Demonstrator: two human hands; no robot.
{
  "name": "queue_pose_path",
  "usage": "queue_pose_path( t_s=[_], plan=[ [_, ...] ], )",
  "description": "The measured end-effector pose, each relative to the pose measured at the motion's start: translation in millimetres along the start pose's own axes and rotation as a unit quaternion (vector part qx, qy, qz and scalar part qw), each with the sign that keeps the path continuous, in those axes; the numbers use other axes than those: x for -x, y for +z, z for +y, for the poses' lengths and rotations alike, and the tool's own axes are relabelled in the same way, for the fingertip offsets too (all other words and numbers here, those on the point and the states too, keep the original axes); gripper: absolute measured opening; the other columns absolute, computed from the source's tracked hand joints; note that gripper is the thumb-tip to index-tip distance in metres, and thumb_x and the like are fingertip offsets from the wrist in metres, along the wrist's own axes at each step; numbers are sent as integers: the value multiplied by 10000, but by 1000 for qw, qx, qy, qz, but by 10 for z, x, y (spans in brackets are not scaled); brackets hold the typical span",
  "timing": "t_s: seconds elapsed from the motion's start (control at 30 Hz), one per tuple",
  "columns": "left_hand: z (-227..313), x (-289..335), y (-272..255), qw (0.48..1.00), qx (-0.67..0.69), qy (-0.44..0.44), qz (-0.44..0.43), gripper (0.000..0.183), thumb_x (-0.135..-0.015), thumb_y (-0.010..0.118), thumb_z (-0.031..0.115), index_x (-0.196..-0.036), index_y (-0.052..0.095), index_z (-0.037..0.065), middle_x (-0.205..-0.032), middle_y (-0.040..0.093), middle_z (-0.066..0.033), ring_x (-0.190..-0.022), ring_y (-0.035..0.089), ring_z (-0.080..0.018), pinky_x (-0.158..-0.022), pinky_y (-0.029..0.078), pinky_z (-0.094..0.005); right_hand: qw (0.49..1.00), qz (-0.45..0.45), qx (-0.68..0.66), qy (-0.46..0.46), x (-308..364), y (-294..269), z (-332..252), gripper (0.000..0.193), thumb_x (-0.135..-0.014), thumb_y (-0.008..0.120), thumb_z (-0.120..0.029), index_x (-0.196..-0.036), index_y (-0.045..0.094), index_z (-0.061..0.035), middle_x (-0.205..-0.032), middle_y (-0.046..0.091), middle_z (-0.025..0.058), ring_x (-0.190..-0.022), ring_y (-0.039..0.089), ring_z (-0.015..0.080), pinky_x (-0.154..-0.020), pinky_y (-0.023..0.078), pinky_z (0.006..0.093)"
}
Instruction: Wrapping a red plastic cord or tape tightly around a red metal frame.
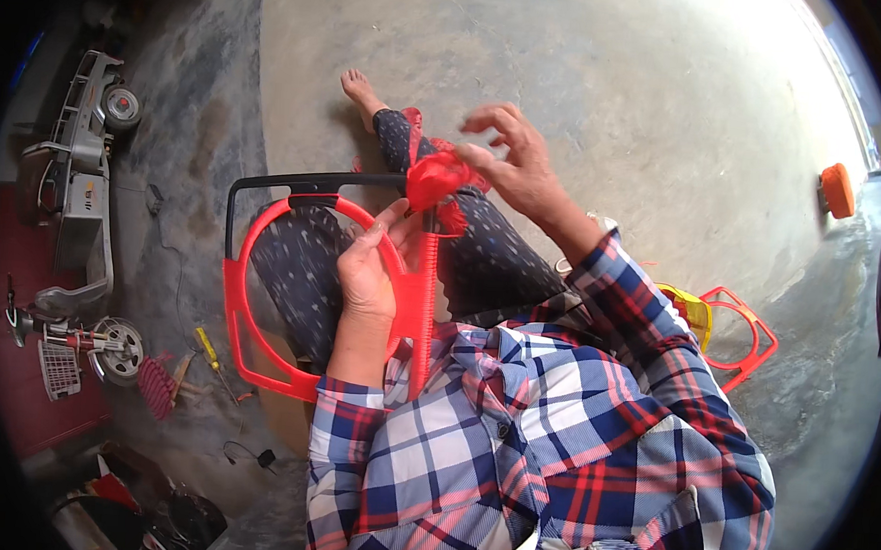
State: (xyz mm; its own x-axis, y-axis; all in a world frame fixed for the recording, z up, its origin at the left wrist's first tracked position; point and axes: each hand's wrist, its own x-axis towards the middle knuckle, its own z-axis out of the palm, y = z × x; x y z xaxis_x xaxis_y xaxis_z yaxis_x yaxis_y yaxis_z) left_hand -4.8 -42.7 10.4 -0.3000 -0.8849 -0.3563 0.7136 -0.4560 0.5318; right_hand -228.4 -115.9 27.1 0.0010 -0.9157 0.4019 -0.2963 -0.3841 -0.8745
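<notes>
A red plastic frame (427,304) with a large round opening and a black upper bar (319,182) stands upright over my lap. My left hand (370,272) reaches through the opening, its fingers closed on the frame's right side near the top. Bunched red ribbon-like material (437,177) sits at the upper right corner, and a strand of it trails over my leg. My right hand (520,165) is raised beside the bunch with fingers apart and slightly blurred. Its thumb lies at the edge of the bunch; whether it touches cannot be told.
On the floor to the right lies another red frame (753,333) beside a yellow piece (690,310). An orange-red case (837,191) sits farther off. At left are a yellow-handled screwdriver (207,347), cables, a grey vehicle (88,191) and a scooter with a basket (60,369).
</notes>
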Motion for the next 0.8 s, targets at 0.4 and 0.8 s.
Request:
queue_pose_path(
  t_s=[0.4,0.8],
  plan=[
    [-62,-81,-88,991,1,-71,111,345,-898,561,200,-1152,570,-32,-1003,676,-206,-892,668,-306,-789,547,-388,920,-159,-299,198,500,-375,-135,159,-758,594,-48,-912,612,-10,-863,612,108,-786,599,183,-818,465,325],
    [67,-23,30,987,-106,-117,41,239,-843,660,125,-1032,619,-15,-900,689,-166,-743,681,-221,-668,557,-321,875,131,-391,253,501,-1476,290,329,-888,586,-124,-1201,533,-36,-857,529,0,-661,458,61,-562,374,208]
  ],
)
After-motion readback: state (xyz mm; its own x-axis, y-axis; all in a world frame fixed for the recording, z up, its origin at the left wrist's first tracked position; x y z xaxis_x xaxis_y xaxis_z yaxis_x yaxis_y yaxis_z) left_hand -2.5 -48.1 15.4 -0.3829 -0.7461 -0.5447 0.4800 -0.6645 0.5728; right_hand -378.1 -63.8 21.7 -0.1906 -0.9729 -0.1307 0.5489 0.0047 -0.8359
